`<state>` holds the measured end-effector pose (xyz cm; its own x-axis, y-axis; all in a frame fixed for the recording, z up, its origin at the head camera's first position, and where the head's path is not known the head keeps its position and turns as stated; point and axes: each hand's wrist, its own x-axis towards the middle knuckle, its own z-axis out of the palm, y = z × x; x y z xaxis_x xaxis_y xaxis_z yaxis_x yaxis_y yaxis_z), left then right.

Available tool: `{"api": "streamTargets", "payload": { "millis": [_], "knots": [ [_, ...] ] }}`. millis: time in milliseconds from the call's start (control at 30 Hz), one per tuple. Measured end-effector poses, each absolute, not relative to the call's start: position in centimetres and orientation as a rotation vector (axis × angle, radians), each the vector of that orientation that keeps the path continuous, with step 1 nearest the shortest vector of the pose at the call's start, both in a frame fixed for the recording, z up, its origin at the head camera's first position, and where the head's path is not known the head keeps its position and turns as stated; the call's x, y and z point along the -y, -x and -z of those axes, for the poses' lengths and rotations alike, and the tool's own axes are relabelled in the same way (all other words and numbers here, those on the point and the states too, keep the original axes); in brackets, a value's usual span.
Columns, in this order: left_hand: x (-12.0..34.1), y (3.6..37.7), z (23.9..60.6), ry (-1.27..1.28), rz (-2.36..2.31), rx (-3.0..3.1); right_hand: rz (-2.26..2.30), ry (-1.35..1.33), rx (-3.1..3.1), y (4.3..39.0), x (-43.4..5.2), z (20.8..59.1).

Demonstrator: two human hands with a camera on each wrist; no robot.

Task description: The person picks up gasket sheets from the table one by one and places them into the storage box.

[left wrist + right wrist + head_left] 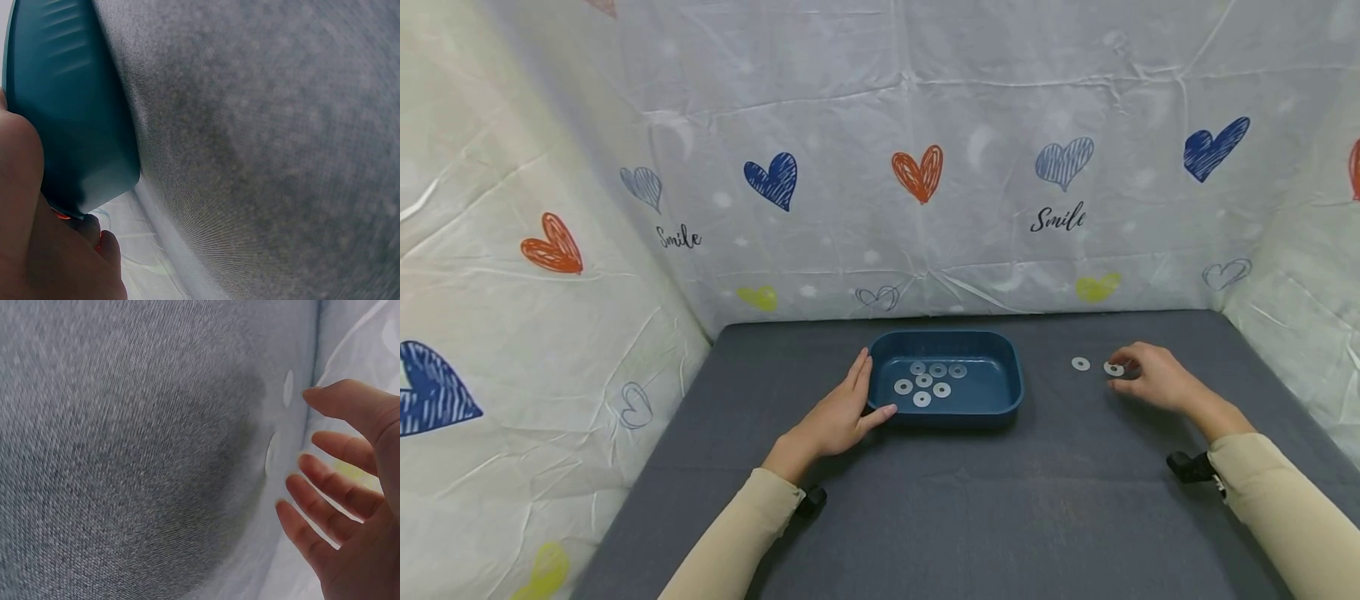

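Observation:
A dark blue rectangular tray [945, 410] stands at the back of the grey table, with several flat pale washers [922, 399] lying on its floor. My left hand [833, 419] holds its near left corner, fingers along the left side and thumb at the front rim. In the left wrist view, the thumb and fingers lie against the tray's wall [72, 106]. To the right of the tray my right hand [1157, 379] hovers over a washer [1113, 368], its thumb and fingers apart around it. Another washer [1080, 364] lies just left of that one.
Grey cloth covers the table [1000, 508]. A pale curtain [842, 100] printed with hearts rises behind the table's back edge and along both sides. Dark wrist-camera mounts show below each sleeve cuff [1243, 458].

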<state>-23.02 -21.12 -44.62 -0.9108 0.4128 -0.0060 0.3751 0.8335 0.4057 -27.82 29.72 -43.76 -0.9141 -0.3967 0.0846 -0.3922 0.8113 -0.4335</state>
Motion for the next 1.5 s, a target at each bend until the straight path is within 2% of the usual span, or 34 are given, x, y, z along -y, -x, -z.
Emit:
{"api": "streamTargets", "payload": {
  "millis": [967,1500],
  "knots": [
    [21.2,23.2,44.7,-0.619,-0.596,-2.915,0.72,0.281,-2.984,31.0,-30.1,44.9],
    [21.1,23.2,44.7,-0.625,-0.599,-2.917,0.72,0.228,-2.958,30.8,-29.9,44.7]
  ]
}}
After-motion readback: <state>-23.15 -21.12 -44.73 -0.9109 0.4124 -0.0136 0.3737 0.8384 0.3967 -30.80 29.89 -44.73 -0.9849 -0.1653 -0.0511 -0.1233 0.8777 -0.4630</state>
